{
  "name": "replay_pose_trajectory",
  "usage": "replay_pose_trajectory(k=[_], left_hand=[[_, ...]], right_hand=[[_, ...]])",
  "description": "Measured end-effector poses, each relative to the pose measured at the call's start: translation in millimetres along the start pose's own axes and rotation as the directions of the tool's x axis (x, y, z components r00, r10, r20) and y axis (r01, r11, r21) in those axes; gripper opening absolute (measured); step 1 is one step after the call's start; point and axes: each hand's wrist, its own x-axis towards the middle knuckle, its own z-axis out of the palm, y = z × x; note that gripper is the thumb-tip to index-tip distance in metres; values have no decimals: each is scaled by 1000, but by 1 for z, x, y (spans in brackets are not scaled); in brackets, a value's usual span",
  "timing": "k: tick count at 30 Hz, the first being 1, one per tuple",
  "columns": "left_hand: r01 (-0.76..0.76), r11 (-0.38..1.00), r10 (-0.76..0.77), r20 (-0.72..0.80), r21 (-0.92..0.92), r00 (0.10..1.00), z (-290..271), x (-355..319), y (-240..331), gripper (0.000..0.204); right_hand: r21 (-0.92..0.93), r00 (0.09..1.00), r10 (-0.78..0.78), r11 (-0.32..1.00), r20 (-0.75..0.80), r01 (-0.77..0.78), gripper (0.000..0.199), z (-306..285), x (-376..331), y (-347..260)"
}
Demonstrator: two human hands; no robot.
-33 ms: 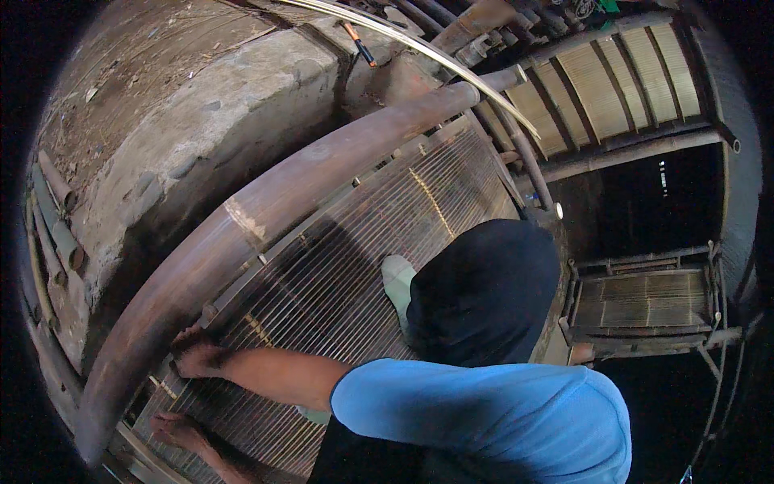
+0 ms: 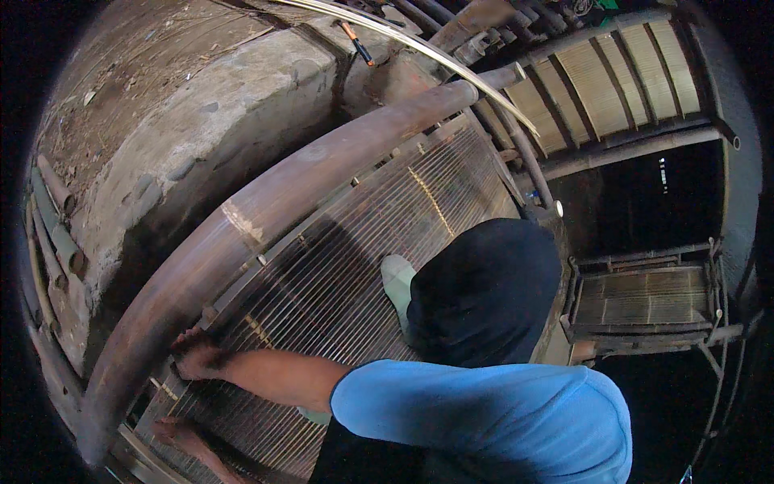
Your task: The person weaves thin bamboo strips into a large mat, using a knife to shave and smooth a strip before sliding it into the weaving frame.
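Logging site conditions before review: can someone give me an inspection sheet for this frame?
Surface: slat mat of thin strips, lying flat and filling the middle.
Job's things: thick bamboo pole along the mat's upper-left edge.
Clutter: orange-handled tool on the concrete wall; a pale object on the mat, possibly a slipper; short bamboo pieces on the left.
Hands: upper hand, on an arm from a blue sleeve, presses on the mat beside the pole; lower hand rests on the mat. Fingers too blurred to tell if they grip.
Cables: nothing seen.
Surroundings: slatted racks at the upper right, a slatted frame on the right, with darkness beyond.
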Motion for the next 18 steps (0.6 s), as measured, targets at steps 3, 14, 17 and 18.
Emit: replay_pose_trajectory(k=[3, 14, 17, 18], left_hand=[[40, 999, -40, 21, 0, 999, -16, 3, -1, 33], [76, 997, -76, 0, 20, 997, -67, 22, -4, 28], [77, 997, -77, 2, -8, 997, -66, 18, -6, 27], [84, 996, -84, -5, 1, 996, -70, 11, -4, 27]], right_hand=[[44, 998, -20, 999, 61, 17, 25, 8, 3, -5], [124, 973, -146, 984, 179, 125, 29, 11, 8, -1], [140, 965, -164, 981, 205, 137, 31, 1, 13, 7], [154, 959, -182, 977, 218, 150, 31, -1, 10, 10]])
